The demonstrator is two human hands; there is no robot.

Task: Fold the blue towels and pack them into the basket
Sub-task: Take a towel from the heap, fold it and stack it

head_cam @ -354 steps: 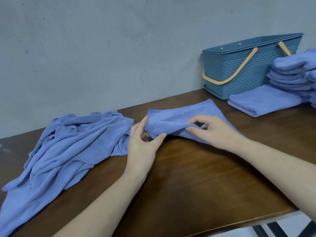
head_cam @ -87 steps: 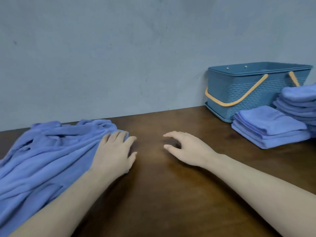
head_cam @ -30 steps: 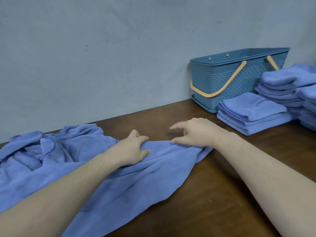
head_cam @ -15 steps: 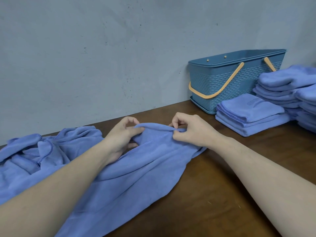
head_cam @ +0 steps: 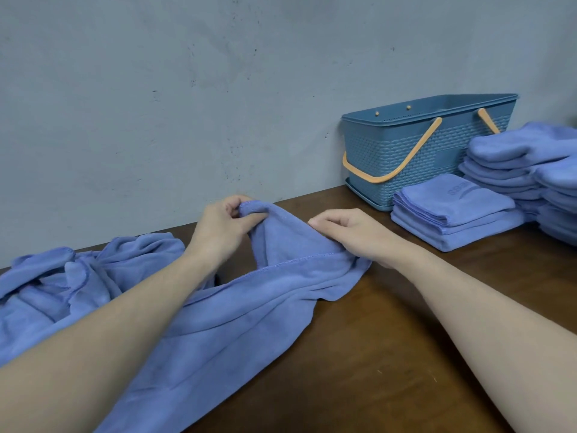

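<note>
A loose blue towel [head_cam: 237, 314] lies across the brown table [head_cam: 390, 354], its far edge lifted. My left hand [head_cam: 221, 229] pinches a corner of that edge above the table. Close to its right, my right hand [head_cam: 352, 232] grips the same edge lower down. A heap of unfolded blue towels [head_cam: 62, 285] lies at the left, partly behind my left forearm. The blue woven basket [head_cam: 415, 151] with orange handles stands against the wall at the right. Two folded towels [head_cam: 452, 210] are stacked in front of it.
A taller pile of folded blue towels [head_cam: 530, 173] sits at the far right edge, partly cut off by the frame. A grey wall [head_cam: 187, 104] runs along the back of the table. Bare wood shows between the loose towel and the folded stack.
Both hands have lifted the towel's edge higher and moved apart along it. The left hand now holds a corner up. Before that, the hands pulled this towel out of the heap.
</note>
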